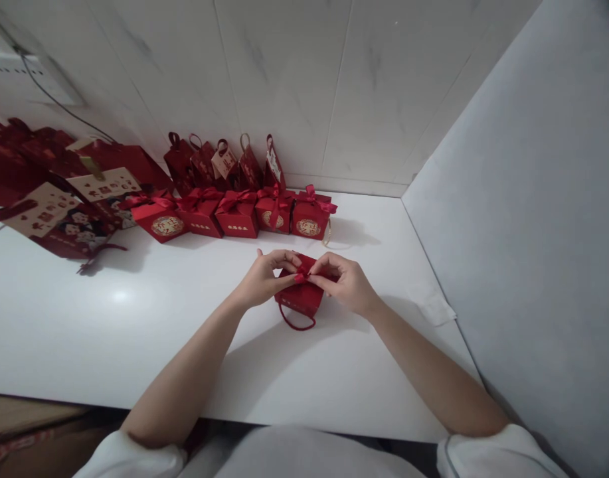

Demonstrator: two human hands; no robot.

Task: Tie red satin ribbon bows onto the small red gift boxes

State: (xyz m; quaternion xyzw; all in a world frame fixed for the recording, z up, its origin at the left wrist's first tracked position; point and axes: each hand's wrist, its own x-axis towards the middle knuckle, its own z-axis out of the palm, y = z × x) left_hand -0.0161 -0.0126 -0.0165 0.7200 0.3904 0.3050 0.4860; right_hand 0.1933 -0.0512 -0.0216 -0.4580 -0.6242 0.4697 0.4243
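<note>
Two hands at one small red box (301, 297), mid-table (85, 332), near the front edge and well apart from the stock behind. Left hand (261, 279) and right hand (348, 284) meet over the box top, fingertips pinched narrow on red ribbon (302, 273); whether a knot is formed there cannot be told. Risk: the ribbon looks slick and thin, so a loose pinch would likely let it slip and the bow come out uneven; downward pressure could dent the card lid. Box: red, squat, a cord loop handle (297, 322) lying on the table at its near side, faint print on the front. Behind: five bowed boxes (237, 216) in a row by the wall, upright tagged ones behind them, flat red packs (60, 212) at left, white scrap (434, 307) at right.
</note>
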